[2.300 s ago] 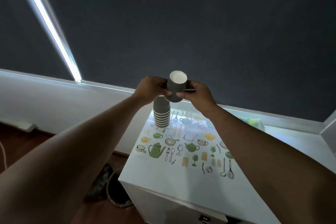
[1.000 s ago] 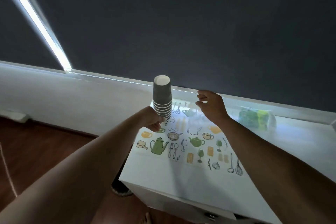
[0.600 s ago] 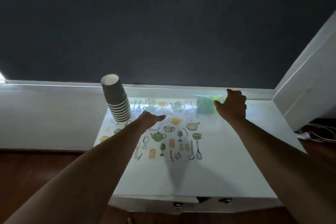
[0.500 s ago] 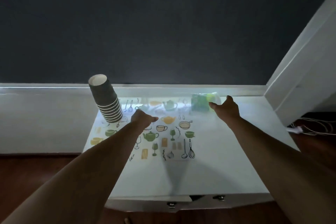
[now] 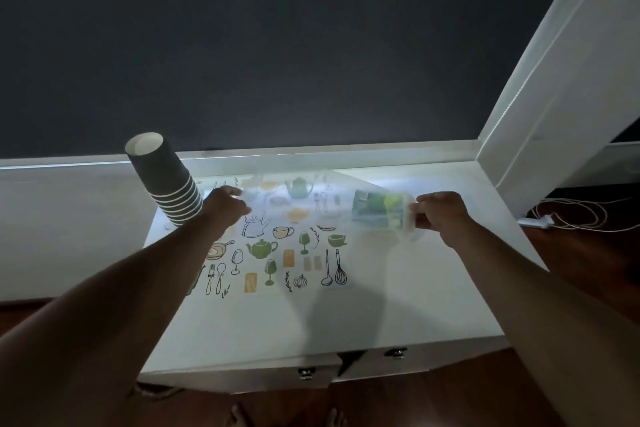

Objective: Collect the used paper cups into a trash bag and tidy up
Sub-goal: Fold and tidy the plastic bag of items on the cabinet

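2 hands are out over the white table (image 5: 433, 305). The right hand (image 5: 441, 213) pinches the right end of a clear plastic pack (image 5: 381, 211) with green and yellow contents, probably the folded trash bags, and appears to hold it just off the tabletop near the far right; whether it is fully lifted is hard to tell, since the plastic is blurred and glary. The left hand (image 5: 225, 204) reaches over the printed mat (image 5: 277, 243), fingers extended toward the far edge and gripping nothing I can make out, though its fingertips blur into the glare. Just to its left stands the stack of used paper cups (image 5: 166, 184), about 8 nested, mouth up, its long axis tipped up and to the left in this wide-angle view, base on the table's far left corner. So the cups lie left of both hands, with the left hand much nearer, almost touching the lower rims, while the pack sits well apart on the right. Judging from this, a bag must be opened before the stack goes in. The pack's label is unreadable, the cups' insides are hidden, and a cable (image 5: 571, 215) trails on the floor at right.
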Available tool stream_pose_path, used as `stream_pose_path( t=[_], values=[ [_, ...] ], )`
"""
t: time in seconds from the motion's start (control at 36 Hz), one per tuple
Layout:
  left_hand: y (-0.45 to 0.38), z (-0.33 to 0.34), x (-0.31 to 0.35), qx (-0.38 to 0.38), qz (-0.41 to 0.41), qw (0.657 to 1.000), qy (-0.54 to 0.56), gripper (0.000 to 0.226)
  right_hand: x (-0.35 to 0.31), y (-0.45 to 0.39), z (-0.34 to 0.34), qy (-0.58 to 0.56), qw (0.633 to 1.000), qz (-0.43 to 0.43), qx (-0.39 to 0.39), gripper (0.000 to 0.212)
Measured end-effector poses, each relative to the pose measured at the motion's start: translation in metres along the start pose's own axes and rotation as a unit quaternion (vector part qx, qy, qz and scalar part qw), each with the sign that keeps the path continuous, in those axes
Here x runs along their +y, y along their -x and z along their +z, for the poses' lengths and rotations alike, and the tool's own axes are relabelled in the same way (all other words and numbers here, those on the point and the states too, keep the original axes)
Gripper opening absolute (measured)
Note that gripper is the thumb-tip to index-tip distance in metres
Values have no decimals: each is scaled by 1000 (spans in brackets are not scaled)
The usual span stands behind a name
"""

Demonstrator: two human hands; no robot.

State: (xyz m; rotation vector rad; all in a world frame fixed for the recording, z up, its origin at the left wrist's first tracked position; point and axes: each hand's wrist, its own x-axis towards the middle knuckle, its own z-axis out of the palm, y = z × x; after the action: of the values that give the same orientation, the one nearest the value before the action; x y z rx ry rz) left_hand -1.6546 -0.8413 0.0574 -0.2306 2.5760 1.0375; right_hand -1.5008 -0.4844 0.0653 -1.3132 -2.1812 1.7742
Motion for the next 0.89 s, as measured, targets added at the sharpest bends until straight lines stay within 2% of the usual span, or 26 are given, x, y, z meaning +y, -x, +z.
stream_pose_path(
  t=[0.08,0.17,0.25,0.31,0.36,0.42,0.44,0.5,0.56,0.61,0.69,0.78,0.83,0.89],
  values=[
    [10,14,5,-10,-97,983,155,34,9,10,0,-89,996,17,8,8],
    [28,39,8,-93,-202,924,310,57,14,21,4,-146,988,40,-10,18],
    [45,67,13,-169,-208,891,366,76,19,34,9,-183,980,67,-48,35],
    [53,84,21,-174,-188,887,384,68,22,42,14,-180,976,84,-85,55],
    [60,96,28,-140,-176,899,377,44,29,47,15,-154,975,94,-132,78],
    [63,105,34,-108,-172,910,361,14,32,50,13,-94,978,93,-161,83],
    [64,107,35,-98,-168,916,352,14,31,50,12,-43,984,81,-153,80],
    [65,106,36,-101,-144,924,338,25,27,48,13,88,992,33,-80,73],
    [66,102,33,-118,-120,927,336,19,21,43,17,182,983,-26,0,67],
    [67,96,27,-151,-93,924,339,11,18,38,25,181,982,-52,-6,66],
    [68,87,16,-213,-56,930,293,2,14,40,45,148,982,-56,-103,70],
    [68,76,6,-266,-15,935,232,10,13,49,68,126,976,-36,-176,73],
    [68,70,1,-285,-5,934,214,12,15,55,81,102,970,-26,-218,65],
    [68,67,-3,-288,2,936,202,9,17,58,90,88,966,-30,-240,46]
  ],
)
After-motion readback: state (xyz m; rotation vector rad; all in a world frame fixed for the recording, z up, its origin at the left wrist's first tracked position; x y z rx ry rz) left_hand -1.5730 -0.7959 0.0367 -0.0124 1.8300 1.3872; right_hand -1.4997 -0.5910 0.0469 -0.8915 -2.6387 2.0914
